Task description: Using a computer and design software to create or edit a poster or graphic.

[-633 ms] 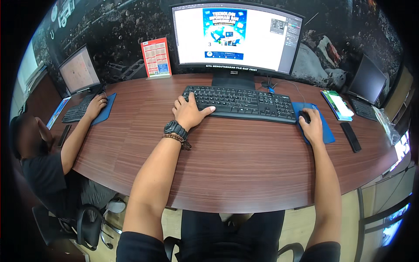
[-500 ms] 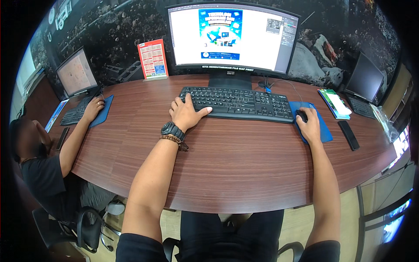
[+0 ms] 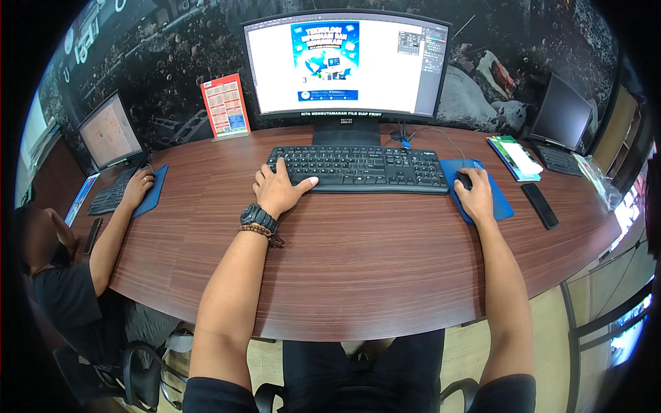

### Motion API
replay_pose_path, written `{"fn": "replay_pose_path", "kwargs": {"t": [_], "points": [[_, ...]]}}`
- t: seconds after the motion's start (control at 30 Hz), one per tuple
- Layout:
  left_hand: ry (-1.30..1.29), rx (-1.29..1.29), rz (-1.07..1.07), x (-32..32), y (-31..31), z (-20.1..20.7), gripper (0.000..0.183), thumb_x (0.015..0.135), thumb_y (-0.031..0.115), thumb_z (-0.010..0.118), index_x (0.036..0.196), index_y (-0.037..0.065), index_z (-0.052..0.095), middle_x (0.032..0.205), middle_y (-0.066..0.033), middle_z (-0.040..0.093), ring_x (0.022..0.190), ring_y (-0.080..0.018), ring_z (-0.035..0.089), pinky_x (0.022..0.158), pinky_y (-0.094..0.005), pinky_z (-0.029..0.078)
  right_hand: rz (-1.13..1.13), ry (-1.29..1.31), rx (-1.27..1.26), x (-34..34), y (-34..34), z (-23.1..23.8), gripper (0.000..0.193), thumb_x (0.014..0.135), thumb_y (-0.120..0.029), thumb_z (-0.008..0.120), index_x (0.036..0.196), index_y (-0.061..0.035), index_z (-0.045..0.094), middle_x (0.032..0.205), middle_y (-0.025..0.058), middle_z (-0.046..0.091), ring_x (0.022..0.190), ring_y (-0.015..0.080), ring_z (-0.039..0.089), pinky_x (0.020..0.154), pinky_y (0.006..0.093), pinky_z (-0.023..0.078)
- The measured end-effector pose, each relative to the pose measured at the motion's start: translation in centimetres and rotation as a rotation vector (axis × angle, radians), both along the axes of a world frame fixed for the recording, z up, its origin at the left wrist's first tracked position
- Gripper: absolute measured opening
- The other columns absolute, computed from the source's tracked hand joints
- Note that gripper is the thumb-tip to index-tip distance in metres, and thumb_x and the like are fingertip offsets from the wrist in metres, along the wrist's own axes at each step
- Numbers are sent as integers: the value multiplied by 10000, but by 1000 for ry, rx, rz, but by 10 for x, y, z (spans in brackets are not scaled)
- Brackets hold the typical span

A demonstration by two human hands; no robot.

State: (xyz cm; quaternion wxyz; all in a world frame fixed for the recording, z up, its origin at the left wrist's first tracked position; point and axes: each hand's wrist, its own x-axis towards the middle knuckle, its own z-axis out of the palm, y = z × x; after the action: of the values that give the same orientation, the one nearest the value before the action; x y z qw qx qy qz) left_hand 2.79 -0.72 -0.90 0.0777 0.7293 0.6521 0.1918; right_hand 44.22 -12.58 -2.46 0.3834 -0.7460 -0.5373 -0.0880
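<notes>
My left hand rests with its fingers spread over the left end of a black keyboard, thumb along the front edge. A dark watch and a beaded bracelet circle that wrist. On a blue mouse pad to the right, my right hand is wrapped round a black computer mouse, which it partly hides. Behind the keyboard stands a wide monitor, its screen showing a blue poster layout in an editing window.
A red-edged desk calendar stands left of the monitor. Beyond my right hand lie a black phone, some brochures and a second, dark monitor. At the left, another person works at a smaller monitor.
The whole view has shifted a little, so the desk and monitor sit further left and slightly lower. Both hands keep their places on the keyboard and mouse.
</notes>
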Motion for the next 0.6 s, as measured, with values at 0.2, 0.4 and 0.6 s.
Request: {"fn": "replay_pose_path", "kwargs": {"t": [0.2,0.4,0.6], "points": [[-1,3,3,1,0,0,1111,777,741,664,1513,-18,321,1461,-348,349,1381,-498,322,1095,-593,327,15,8,-13,-2,-2,2,370,835,-232,667,1165,-64,681,1254,162,569,1158,358,579,988,435,476],[0,1,1,-1,3,-4,1115,775,761,644,1518,-3,316,1458,-338,349,1380,-493,307,1113,-588,288,31,5,6,-3,-2,2,357,832,-231,669,1150,-71,689,1253,168,572,1138,368,588,969,443,486],[0,0,7,1,0,0,1105,782,730,668,1513,-22,317,1474,-343,335,1391,-495,301,1105,-589,314,25,-1,19,-1,-1,1,352,825,-231,671,1135,-66,697,1244,171,579,1133,373,589,964,447,488]]}}
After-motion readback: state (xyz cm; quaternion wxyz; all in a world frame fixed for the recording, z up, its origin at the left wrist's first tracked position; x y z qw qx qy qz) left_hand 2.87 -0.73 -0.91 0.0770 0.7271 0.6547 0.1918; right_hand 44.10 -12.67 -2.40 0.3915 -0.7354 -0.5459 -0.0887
